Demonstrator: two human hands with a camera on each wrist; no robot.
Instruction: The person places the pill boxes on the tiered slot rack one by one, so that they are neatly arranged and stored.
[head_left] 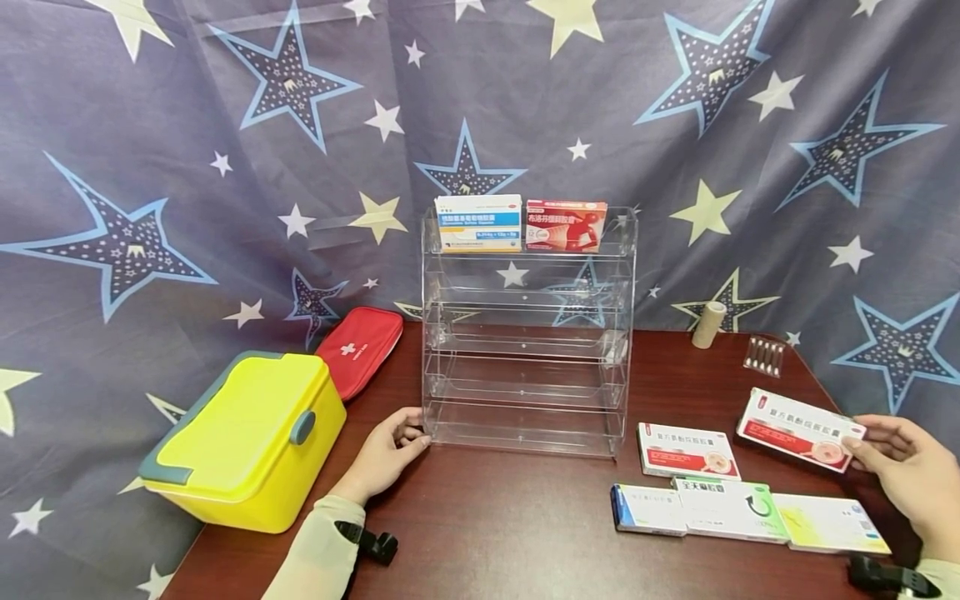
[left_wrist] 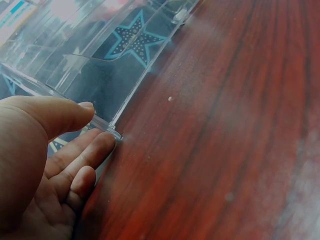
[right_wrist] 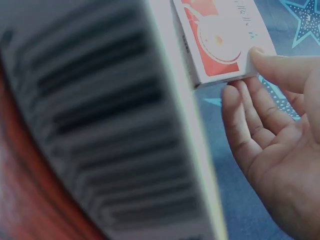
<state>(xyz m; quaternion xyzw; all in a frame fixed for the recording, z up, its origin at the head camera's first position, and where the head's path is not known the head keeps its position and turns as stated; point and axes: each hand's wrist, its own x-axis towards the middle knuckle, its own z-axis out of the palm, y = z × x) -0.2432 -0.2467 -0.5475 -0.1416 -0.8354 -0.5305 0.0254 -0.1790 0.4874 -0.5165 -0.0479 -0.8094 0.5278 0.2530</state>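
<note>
A clear plastic tiered display rack point(head_left: 523, 440) stands upright on the table. My left hand point(head_left: 388, 457) holds the rack's lower left corner, with the thumb point(left_wrist: 75, 114) on one side of its edge and the fingertips point(left_wrist: 102, 142) on the other. At the right, my right hand point(head_left: 907, 471) pinches the end of a white and red medicine box point(head_left: 787, 427), raised and tilted over the table. A similar white and red box point(head_left: 688, 450) lies just left of it. On the top tier stand a blue and white box point(head_left: 480, 223) and a red box point(head_left: 566, 227).
Nearer on the table lie a blue-edged box point(head_left: 649, 510), a green and white box point(head_left: 731, 510) and a yellow and white box point(head_left: 831, 523). A yellow case point(head_left: 255, 433) and red pouch point(head_left: 362, 350) sit left. Behind stand a beige roll point(head_left: 708, 325) and a swab pack point(head_left: 763, 357).
</note>
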